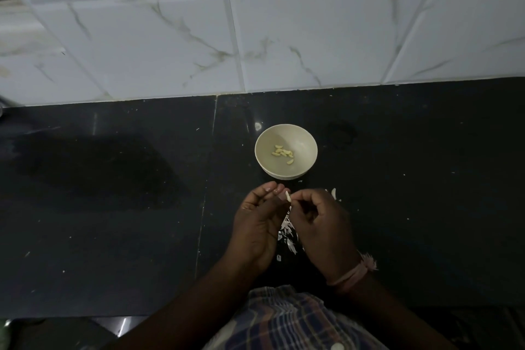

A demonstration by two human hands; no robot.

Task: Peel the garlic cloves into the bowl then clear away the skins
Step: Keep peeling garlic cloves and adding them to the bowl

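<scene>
Garlic clove (288,196) sits pinched between both hands, left hand (257,224) and right hand (321,224) meeting fingertip to fingertip. Bowl (301,139) with peeled cloves (282,153) lies at twelve o'clock; skins (288,231) litter the dark counter (113,207) beneath.

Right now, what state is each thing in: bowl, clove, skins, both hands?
bowl: upright, holding several peeled cloves
garlic clove: pinched between both hands, above the counter
skins: scattered on the counter, not cleared
left hand: grip shut on clove
right hand: grip shut on clove
</scene>
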